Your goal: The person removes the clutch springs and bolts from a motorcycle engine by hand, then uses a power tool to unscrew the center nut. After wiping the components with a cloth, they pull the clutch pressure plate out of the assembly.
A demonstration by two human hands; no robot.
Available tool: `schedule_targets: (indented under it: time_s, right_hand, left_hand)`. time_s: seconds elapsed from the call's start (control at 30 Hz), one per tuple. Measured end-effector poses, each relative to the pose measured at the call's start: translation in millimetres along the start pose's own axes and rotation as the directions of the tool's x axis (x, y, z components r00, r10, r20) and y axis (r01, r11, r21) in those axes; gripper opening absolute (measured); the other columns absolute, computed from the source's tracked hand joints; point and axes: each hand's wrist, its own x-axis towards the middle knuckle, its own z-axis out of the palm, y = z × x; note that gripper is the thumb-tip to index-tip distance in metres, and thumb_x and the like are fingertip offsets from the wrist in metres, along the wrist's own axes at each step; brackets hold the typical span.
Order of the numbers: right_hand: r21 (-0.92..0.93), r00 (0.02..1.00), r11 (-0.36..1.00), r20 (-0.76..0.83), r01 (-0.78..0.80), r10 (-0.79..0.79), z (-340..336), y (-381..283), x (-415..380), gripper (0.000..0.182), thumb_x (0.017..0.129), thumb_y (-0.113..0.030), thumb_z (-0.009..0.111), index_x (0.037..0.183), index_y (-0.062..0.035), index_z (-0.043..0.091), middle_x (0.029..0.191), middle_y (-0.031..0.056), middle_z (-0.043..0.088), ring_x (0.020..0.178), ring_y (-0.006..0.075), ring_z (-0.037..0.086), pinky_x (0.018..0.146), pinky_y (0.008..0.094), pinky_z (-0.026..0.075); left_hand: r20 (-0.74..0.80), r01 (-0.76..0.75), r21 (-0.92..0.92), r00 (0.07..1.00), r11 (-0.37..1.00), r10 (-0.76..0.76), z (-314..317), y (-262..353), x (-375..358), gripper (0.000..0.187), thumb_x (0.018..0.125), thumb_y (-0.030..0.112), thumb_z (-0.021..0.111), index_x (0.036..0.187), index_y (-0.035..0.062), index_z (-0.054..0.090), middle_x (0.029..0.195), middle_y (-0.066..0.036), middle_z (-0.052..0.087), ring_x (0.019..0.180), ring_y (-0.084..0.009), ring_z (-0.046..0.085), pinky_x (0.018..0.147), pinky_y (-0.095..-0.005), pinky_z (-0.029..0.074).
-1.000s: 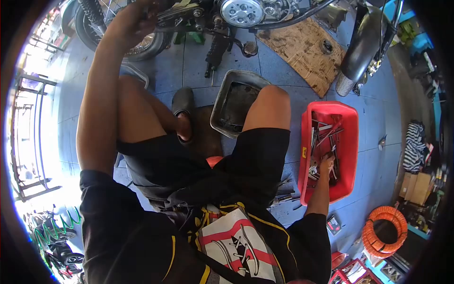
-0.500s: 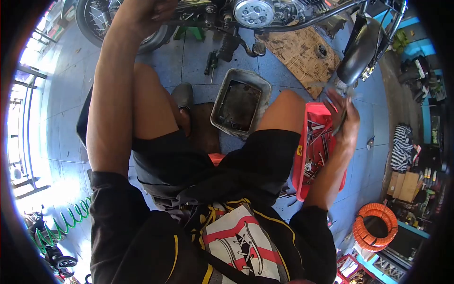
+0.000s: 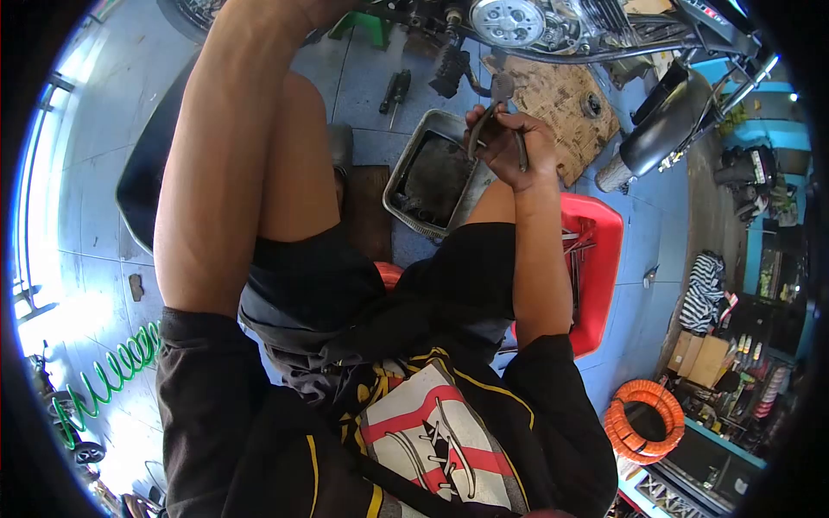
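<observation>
sticker (image 3: pixel 711 13) on the bike (image 3: pixel 508 23): some red and white marking, too tiny to read tbh
shelf stuff (image 3: pixel 749 347): packaging's a blur, can't get a word
shirt (image 3: pixel 434 442): nothing I can read there either

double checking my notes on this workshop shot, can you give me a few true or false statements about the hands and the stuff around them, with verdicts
1. The right hand holds dark metal two-handled pliers. True.
2. The red rectangular plastic bin stands on the person's left side. False: it stands on their right side.
3. A round metal part rests on the stained brown cardboard sheet. True.
4. The left hand is inside the red bin. False: it is at the picture's top edge, near the silver-and-black motorcycle.
5. The thin spiral hose at lower left is orange. False: it is green.
</observation>
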Motion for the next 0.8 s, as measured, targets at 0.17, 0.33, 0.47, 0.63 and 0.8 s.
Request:
schedule_targets:
  time_s: [0.17,0.33,0.47,0.63,0.8]
  right_hand:
    - [-0.303,0.98,0.944,-0.1,0.134,-0.172,9.0,6.1,4.2,0.028,0.076,-0.001,0.051,0.103,0.0009,0.057,0.104,0.0129,0.058,0.095,0.0271,0.058,0.085,0.0445,0.046]
    - [-0.576,0.899,0.78,-0.165,0.246,-0.405,-4.0,-10.8,45.5,0.029,0.07,0.004,0.058,0.099,0.0003,0.061,0.092,0.0081,0.058,0.079,0.0181,0.058,0.062,0.0332,0.048]
    - [-0.646,0.832,0.72,-0.234,0.254,-0.504,0.6,-14.1,60.5,0.026,0.065,0.001,0.058,0.091,-0.0013,0.062,0.083,0.0069,0.058,0.068,0.0163,0.054,0.056,0.0309,0.045]
    - [-0.651,0.82,0.718,-0.256,0.245,-0.512,7.5,-18.6,61.3,0.023,0.065,0.001,0.057,0.088,-0.0009,0.061,0.079,0.006,0.057,0.064,0.0164,0.053,0.055,0.0311,0.042]
    - [-0.689,0.843,0.701,-0.258,0.182,-0.472,2.3,-30.1,64.1,0.032,0.063,-0.001,0.057,0.094,0.002,0.062,0.092,0.0086,0.061,0.075,0.0199,0.056,0.058,0.0344,0.045]
  left_hand:
    - [-0.028,-0.036,-0.004,0.999,0.999,0.036,0.7,4.2,-8.5,0.018,0.087,0.018,0.059,0.076,0.0068,0.052,0.054,0.0,0.044,0.037,-0.0067,0.033,0.032,-0.0213,0.023]
    - [-0.048,-0.068,0.025,0.996,0.997,0.069,7.7,6.1,-9.9,0.016,0.087,0.016,0.057,0.076,0.0044,0.054,0.055,-0.001,0.045,0.037,-0.007,0.034,0.03,-0.0217,0.023]
    - [-0.06,-0.013,0.01,0.998,1.0,0.013,4.3,6.4,-5.0,0.015,0.088,0.016,0.055,0.079,0.0037,0.054,0.055,-0.001,0.045,0.035,-0.0081,0.034,0.03,-0.0217,0.022]
    - [-0.015,0.009,-0.025,1.0,1.0,-0.01,6.5,10.3,-12.2,0.017,0.088,0.018,0.056,0.079,0.0042,0.056,0.055,0.0,0.045,0.036,-0.0075,0.034,0.032,-0.0211,0.022]
    - [0.149,-0.042,0.013,0.988,0.999,0.039,-16.0,1.9,-0.6,0.023,0.093,0.022,0.053,0.105,0.0017,0.053,0.062,0.001,0.042,0.04,-0.003,0.031,0.033,-0.0167,0.024]
